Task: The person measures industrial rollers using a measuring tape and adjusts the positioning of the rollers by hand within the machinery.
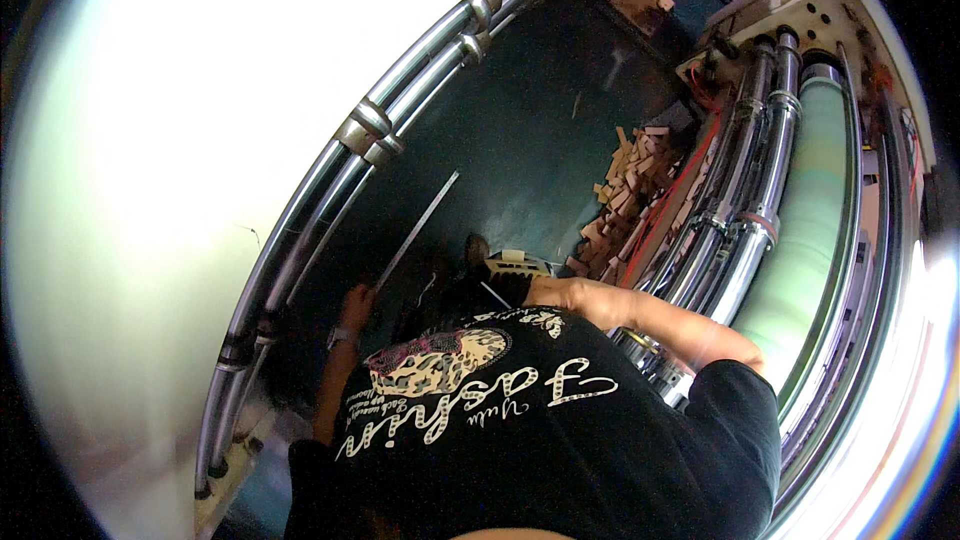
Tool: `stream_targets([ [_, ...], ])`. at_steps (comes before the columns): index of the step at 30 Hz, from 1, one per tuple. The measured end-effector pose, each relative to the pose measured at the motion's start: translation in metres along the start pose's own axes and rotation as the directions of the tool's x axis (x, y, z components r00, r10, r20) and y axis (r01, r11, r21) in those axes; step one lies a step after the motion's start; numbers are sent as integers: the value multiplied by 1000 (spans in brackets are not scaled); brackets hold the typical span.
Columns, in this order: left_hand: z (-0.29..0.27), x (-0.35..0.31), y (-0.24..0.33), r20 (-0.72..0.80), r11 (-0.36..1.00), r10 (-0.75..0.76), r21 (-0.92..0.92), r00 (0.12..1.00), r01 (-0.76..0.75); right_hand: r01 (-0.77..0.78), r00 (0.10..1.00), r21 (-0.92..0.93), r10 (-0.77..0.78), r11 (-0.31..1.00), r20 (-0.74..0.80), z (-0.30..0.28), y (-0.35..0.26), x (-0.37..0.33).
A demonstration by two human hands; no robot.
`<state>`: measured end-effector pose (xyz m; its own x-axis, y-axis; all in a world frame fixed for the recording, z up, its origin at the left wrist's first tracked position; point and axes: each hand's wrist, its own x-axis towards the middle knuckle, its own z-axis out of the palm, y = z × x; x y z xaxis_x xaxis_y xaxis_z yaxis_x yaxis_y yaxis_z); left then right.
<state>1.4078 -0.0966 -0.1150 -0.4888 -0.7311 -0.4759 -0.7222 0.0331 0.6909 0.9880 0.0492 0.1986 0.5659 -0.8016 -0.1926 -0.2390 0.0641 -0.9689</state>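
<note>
A long, thin, light metal strip, like a ruler, slants up and away over the dark floor. Its near end meets the fingers of my left hand, which are closed on it; a watch sits on that wrist. My right arm bends inward across the front of my black printed shirt. At its end my right hand looks dark, perhaps gloved, and its fingers are lost in shadow. Just beyond it lies a pale yellowish, box-like object with dark slots. A thin light rod shows beside this hand.
Paired steel rods with collars curve along the left, beside a bright white surface. On the right stand chrome rollers and a pale green roller. Cardboard scraps are heaped on the dark floor near a red cable.
</note>
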Motion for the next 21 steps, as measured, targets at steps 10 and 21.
stream_targets([
  [10,-8,1,11,22,988,-109,-110,994,111,140,971,-230,-179,963,-159,17,-9,-4],
  [21,-16,-12,46,-79,997,-17,72,997,23,-42,987,-242,3,969,-159,19,-16,7],
])
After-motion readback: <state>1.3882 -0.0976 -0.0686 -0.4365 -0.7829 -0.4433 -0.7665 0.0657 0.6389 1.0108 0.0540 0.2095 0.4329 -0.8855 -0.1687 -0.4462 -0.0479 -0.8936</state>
